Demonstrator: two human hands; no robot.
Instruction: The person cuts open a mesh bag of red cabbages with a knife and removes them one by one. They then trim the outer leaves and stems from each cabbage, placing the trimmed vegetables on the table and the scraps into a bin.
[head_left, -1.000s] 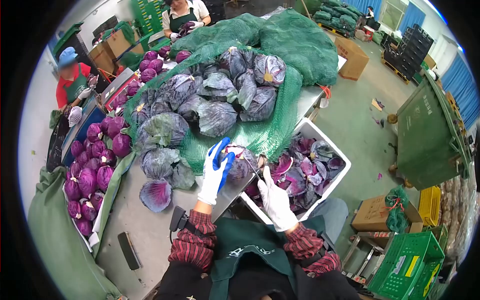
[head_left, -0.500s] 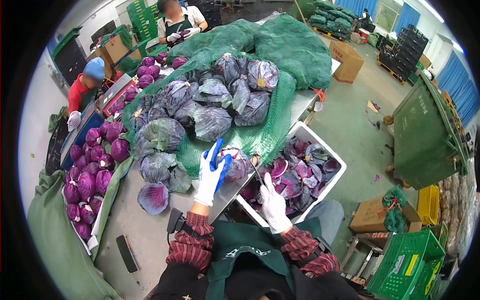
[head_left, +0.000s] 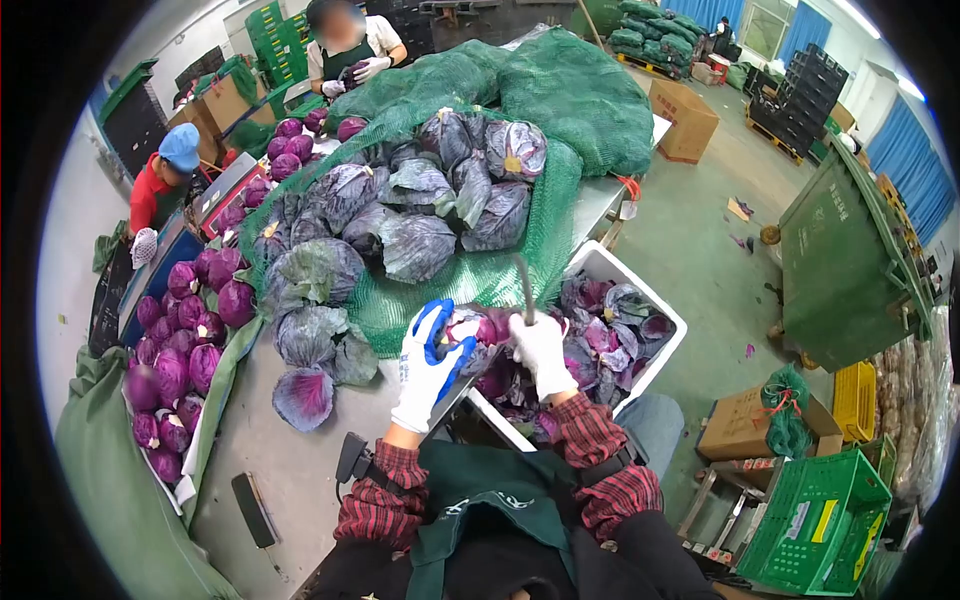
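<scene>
My left hand (head_left: 424,368), in a white glove with blue coating, grips a red cabbage (head_left: 468,328) from its left side at the table edge. Wrapped round a knife handle, my white-gloved right hand (head_left: 541,352) is close against the cabbage's right side; the knife blade (head_left: 527,285) points upward. Part of the cabbage is hidden behind the fingers. Beneath and right of the hands, a white crate (head_left: 668,355) holds loose purple outer leaves. Beyond them, dull-leaved cabbages (head_left: 418,247) lie on green netting (head_left: 400,318).
Trimmed shiny cabbages (head_left: 172,370) fill a cloth-lined container at left. A loose leaf (head_left: 303,397) and a dark flat object (head_left: 255,508) rest on the metal table (head_left: 225,445). Two co-workers are across the table. A green wheeled bin (head_left: 850,260) and green crate (head_left: 815,525) stand at right.
My right hand has moved up closer to the cabbage, and the knife has swung from beside it to pointing upward. My left hand keeps its hold, slightly lower in view.
</scene>
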